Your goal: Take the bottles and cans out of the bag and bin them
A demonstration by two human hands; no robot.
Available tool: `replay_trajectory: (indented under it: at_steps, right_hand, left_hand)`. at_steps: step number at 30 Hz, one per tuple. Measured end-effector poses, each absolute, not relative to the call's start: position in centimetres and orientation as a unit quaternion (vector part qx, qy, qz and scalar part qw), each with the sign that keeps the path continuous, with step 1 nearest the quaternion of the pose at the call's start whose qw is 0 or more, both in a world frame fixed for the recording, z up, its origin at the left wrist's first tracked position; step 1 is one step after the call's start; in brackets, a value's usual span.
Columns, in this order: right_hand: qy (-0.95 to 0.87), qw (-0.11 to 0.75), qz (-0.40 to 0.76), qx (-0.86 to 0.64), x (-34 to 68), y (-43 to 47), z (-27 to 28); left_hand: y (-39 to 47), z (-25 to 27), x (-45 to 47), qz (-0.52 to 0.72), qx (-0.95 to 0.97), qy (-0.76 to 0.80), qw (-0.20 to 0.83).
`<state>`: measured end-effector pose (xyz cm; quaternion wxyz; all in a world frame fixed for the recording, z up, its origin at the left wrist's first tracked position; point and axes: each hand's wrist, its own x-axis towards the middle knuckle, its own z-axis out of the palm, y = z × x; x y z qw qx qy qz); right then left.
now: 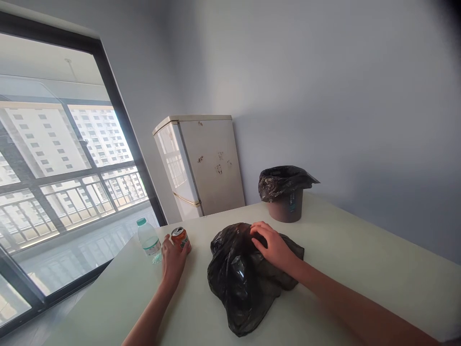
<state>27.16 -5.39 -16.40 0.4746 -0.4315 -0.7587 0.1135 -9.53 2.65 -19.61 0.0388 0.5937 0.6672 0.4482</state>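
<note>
My left hand point(174, 259) is around the lower part of an orange drink can point(179, 234), thumb on the right side and fingers on the left. The can stands upright on the table with its top showing. Just left of it is a clear plastic bottle point(147, 238) with a green cap, close to my fingers. A crumpled black garbage bag point(241, 283) is spread on the table in front of me. My right hand point(272, 244) is at the bag's upper edge, its fingers curled with black plastic between them and the thumb. The bag partly hides what lies under it.
A brown trash bin point(286, 209) lined with a black bag stands on the far part of the pale green table point(342, 240). Beyond the table are a white refrigerator point(212, 168) with worn marks and a grey wall. A glass sliding door point(68, 168) is at the left.
</note>
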Motion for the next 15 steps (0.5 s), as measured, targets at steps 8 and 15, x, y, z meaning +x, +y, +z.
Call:
replay_trajectory:
  at_steps: [8, 15]
  right_hand:
    - [-0.668, 0.525, 0.002, -0.528, 28.0, -4.4, -17.4]
    - [-0.754, 0.398, 0.149, -0.501, 28.1, -4.0, -17.9]
  left_hand:
    - [0.7, -17.7, -8.4, 0.482, 0.604, 0.626, -0.102]
    - [-2.0, -17.0, -5.8, 0.495, 0.743, 0.451, 0.015]
